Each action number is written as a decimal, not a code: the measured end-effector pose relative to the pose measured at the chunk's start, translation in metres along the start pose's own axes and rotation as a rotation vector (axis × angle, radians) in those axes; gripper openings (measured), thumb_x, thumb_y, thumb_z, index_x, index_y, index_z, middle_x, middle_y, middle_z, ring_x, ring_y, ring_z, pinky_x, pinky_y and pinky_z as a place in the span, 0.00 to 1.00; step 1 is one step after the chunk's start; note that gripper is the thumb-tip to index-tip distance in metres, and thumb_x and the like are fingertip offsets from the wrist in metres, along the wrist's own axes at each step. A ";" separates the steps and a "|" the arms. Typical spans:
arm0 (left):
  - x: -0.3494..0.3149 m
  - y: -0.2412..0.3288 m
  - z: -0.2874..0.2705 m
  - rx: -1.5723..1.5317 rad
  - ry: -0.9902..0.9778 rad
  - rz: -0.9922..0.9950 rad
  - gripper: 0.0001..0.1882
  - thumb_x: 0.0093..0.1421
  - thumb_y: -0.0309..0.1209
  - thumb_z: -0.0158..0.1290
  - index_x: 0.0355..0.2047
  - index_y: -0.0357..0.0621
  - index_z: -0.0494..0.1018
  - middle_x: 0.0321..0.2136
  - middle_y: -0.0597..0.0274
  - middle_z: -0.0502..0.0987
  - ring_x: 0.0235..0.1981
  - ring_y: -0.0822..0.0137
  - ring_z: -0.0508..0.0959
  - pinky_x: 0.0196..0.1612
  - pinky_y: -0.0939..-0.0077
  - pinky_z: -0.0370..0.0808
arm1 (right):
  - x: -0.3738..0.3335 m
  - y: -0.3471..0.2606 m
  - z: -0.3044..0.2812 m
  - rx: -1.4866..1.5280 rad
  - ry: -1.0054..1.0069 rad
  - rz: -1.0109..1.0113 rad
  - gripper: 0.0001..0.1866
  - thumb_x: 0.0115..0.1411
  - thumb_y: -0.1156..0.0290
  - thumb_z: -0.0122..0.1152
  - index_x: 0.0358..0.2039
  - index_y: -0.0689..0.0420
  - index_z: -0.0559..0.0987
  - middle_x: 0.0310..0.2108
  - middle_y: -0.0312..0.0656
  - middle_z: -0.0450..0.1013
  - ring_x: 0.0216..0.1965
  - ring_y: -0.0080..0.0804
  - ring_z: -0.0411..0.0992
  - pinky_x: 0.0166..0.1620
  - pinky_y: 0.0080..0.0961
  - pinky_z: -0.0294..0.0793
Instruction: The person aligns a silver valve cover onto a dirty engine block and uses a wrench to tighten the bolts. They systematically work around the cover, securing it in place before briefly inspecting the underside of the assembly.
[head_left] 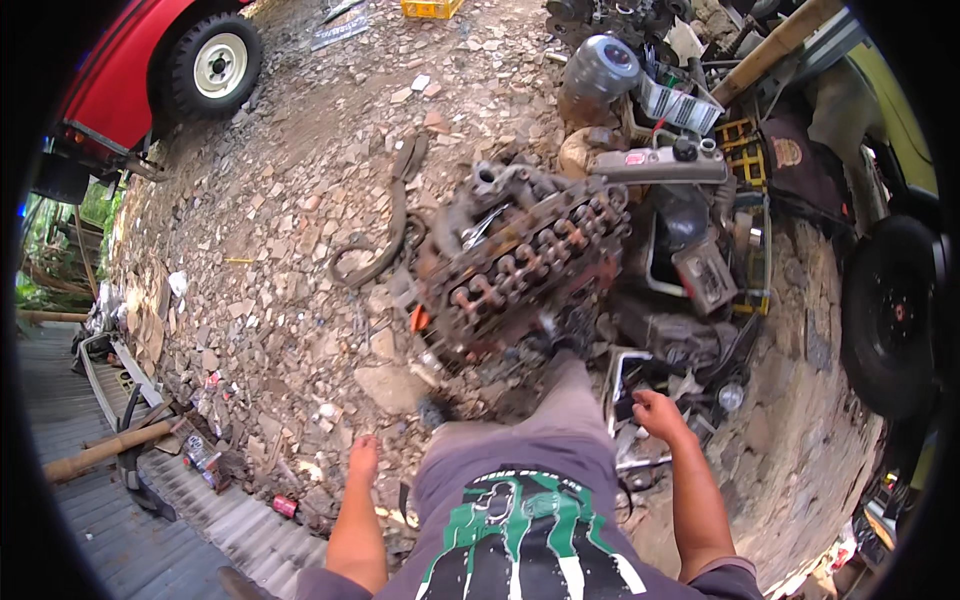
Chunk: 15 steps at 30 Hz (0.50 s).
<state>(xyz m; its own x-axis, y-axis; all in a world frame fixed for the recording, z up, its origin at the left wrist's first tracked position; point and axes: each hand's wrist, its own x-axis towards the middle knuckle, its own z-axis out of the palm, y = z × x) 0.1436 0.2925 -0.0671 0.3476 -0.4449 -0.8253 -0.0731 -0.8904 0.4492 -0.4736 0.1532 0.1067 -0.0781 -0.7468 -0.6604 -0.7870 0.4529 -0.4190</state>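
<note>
My left hand [364,459] hangs beside my left leg over the rubble. Its fingers are foreshortened and look loose, with nothing visible in them. Out to the right, my right hand [657,414] is closed, fingers curled, beside a dark, small thing that I cannot make out. Just left of that hand stands a pale metal frame [613,385]. In front of my legs rests a rusty engine [520,258] with its row of rocker arms exposed. Some shiny metal tools [482,228] lie on its far side. A grey valve cover [660,165] sits beyond the engine to the right.
A dark hose [385,262] curls on the stony ground left of the engine. Crates of parts [752,255] and a plastic jug [600,75] stand at the right. A black wheel [893,315] is farther right; a red vehicle [125,75] stands far left. Corrugated sheets [245,535] lie near left.
</note>
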 end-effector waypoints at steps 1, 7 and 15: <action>0.005 0.005 0.020 -0.015 0.013 0.037 0.17 0.64 0.39 0.48 0.50 0.44 0.70 0.45 0.60 0.79 0.44 0.64 0.77 0.40 0.63 0.72 | 0.021 0.009 -0.019 0.003 0.000 0.002 0.21 0.57 0.68 0.59 0.50 0.63 0.77 0.47 0.54 0.77 0.50 0.45 0.77 0.54 0.34 0.74; -0.043 0.111 0.154 -0.114 0.194 0.042 0.11 0.65 0.31 0.49 0.40 0.36 0.75 0.29 0.62 0.77 0.32 0.69 0.75 0.38 0.72 0.72 | 0.216 0.053 -0.181 -0.391 0.189 -0.208 0.25 0.55 0.63 0.63 0.54 0.55 0.72 0.44 0.55 0.76 0.47 0.54 0.74 0.50 0.47 0.73; -0.154 0.109 0.245 0.094 0.116 -0.138 0.13 0.64 0.33 0.50 0.40 0.35 0.76 0.35 0.60 0.79 0.36 0.67 0.78 0.42 0.71 0.75 | 0.448 -0.013 -0.351 -0.601 0.455 -0.257 0.45 0.48 0.61 0.73 0.63 0.56 0.61 0.50 0.49 0.68 0.55 0.48 0.67 0.56 0.46 0.68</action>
<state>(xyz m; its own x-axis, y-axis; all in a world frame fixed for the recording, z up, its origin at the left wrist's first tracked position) -0.1470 0.2407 0.0248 0.4656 -0.3092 -0.8292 -0.1027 -0.9495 0.2964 -0.7132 -0.3581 0.0354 0.0103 -0.9764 -0.2156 -0.9995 -0.0039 -0.0300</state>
